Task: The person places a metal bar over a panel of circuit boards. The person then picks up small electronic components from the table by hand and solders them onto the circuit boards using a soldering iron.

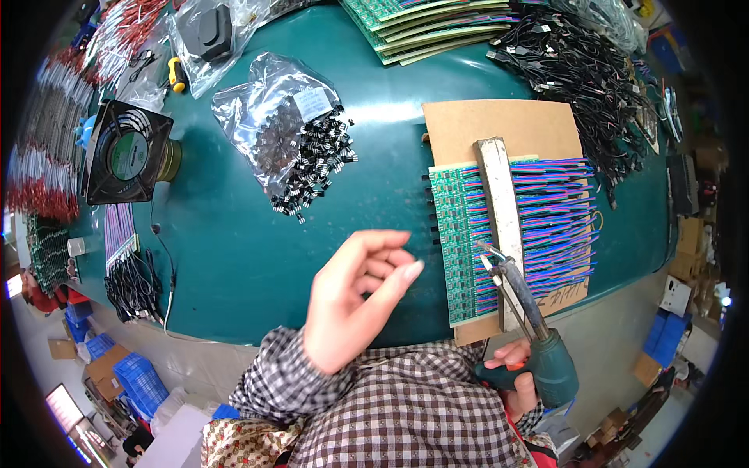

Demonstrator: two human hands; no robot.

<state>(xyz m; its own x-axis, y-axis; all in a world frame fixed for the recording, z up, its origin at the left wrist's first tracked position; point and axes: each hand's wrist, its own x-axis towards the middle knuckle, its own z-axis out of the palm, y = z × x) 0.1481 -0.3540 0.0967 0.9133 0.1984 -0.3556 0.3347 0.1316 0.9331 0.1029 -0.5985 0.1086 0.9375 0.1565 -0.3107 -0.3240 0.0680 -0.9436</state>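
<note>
My left hand (355, 300) hovers over the green mat, left of the circuit boards. Its fingers are half curled, with the thumb and forefinger apart, and I see nothing between them. A green soldering gun (555, 370) is gripped by my right hand (515, 374) at the front edge of the table. The gun's tip points up and left, over the metal bar (499, 203). That bar lies across a panel of green circuit boards (455, 249) on brown cardboard (503, 129). Rows of blue, red and black wires (554, 226) run rightward from the boards. Small black parts stick out along the panel's left edge.
A clear bag (273, 93) spills small black connectors (316, 160) at the middle back. A black fan (127, 154) stands to the left, near a yellow-handled screwdriver (177, 76). Stacked circuit panels (429, 31) and a heap of black cables (562, 70) lie at the back right.
</note>
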